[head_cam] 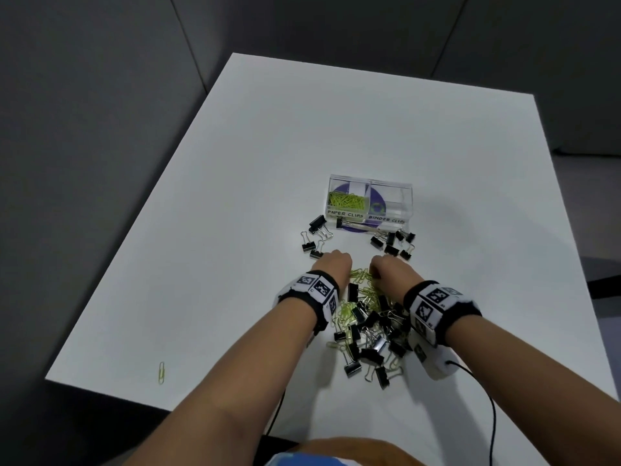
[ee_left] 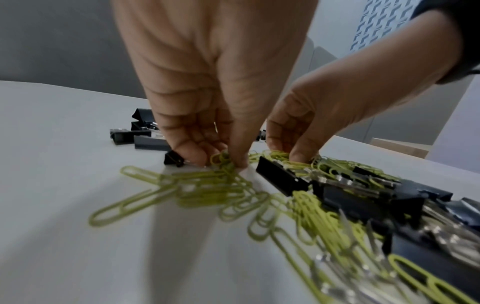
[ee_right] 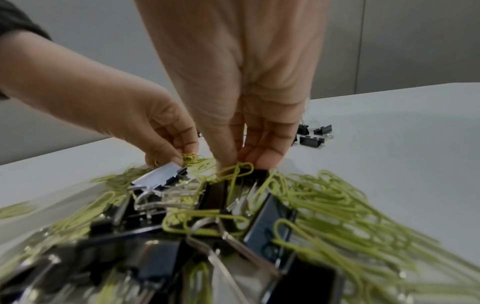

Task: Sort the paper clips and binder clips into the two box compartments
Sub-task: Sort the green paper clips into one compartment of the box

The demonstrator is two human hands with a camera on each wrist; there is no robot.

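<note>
Both hands work the mixed pile (head_cam: 366, 327), low centre of the head view. Left hand (ee_left: 207, 115) pinches green paper clips (ee_left: 221, 162); right hand (ee_right: 244, 123) pinches one clip (ee_right: 237, 169). Box (head_cam: 369, 203) sits above. Advisable: lift slowly, shaking tangled binder clips (ee_right: 267, 218) free.

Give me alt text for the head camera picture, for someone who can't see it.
Both hands, left hand and right hand, dig fingertips into a mixed pile of green paper clips and black binder clips on a white table. Beyond sits a clear two-compartment box, green clips under its paper clips label, with loose binder clips in front of it.
</note>
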